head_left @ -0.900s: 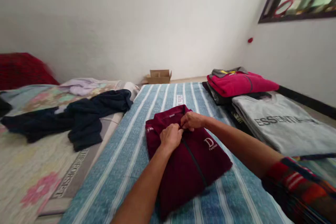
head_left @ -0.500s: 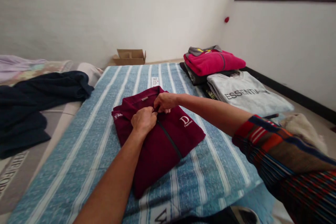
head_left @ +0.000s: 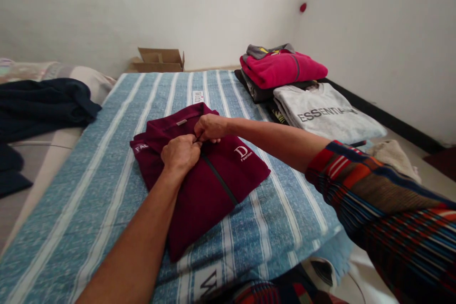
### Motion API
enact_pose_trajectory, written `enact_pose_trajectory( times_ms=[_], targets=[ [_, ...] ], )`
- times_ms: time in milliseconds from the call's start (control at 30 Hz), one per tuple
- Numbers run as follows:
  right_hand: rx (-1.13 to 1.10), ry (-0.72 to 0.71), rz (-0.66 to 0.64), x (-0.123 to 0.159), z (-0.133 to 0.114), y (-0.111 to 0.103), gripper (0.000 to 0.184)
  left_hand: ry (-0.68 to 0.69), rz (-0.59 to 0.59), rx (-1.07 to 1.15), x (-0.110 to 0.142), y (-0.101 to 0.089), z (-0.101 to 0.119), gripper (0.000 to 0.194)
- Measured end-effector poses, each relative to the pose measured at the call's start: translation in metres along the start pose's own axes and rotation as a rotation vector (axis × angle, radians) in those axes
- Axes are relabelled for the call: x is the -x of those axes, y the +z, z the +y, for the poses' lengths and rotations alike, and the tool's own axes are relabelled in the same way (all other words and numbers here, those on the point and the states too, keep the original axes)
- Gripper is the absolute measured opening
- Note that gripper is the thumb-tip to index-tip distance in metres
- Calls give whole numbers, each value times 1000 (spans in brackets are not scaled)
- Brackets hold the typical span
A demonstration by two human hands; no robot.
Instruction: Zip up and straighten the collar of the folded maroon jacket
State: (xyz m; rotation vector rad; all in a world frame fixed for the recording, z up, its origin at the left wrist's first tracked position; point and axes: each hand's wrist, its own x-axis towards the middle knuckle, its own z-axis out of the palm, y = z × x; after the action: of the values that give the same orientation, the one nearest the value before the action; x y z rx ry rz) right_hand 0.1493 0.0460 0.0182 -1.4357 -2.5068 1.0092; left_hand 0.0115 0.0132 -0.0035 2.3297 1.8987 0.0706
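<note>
A maroon zip-up jacket [head_left: 199,199] lies folded on the blue striped bedding, its collar pointing away from me. White "D Fashion" lettering shows on its right side, and a dark zipper runs down the front. My left hand [head_left: 181,154] is closed on the front of the jacket just below the collar. Right beside it, my right hand [head_left: 212,128] pinches the jacket at the top of the zipper. The fingertips of both hands meet there, and the exact bit of zipper or cloth between them is hidden.
The blue striped bedding [head_left: 107,161] spreads under the jacket. To the right are a folded grey "ESSENTIALS" sweatshirt [head_left: 331,109] and a pink fleece [head_left: 281,70] on a pile of clothes. Dark navy clothing [head_left: 46,104] lies at left. An open cardboard box [head_left: 160,61] stands by the wall.
The view has tilted down and turned slightly, so everything sits a little higher and further left. Both hands stay at the same place on the jacket's zipper.
</note>
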Motion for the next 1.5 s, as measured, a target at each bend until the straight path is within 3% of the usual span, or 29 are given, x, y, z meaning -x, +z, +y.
enact_pose_trajectory(
  times_ms=[167,367,633,867,1067,1267,1500],
  targets=[
    [-13,-52,68,-1,7,5,11,-1,4,-11,-1,1,-1,33],
    [-205,-64,63,1,20,11,12,22,18,7,5,1,-4,30],
    [-170,-85,188,-3,24,25,11,7,30,-7,11,3,-5,26],
    [-208,-47,149,-2,30,23,19,27,32,14,15,3,-7,23],
    [-148,-63,197,-6,34,27,12,40,32,22,16,5,-8,21],
    [-35,-90,186,2,21,25,23,37,52,45,18,6,-11,20],
    [91,-119,255,5,4,30,16,27,57,44,18,8,-13,19]
  ],
)
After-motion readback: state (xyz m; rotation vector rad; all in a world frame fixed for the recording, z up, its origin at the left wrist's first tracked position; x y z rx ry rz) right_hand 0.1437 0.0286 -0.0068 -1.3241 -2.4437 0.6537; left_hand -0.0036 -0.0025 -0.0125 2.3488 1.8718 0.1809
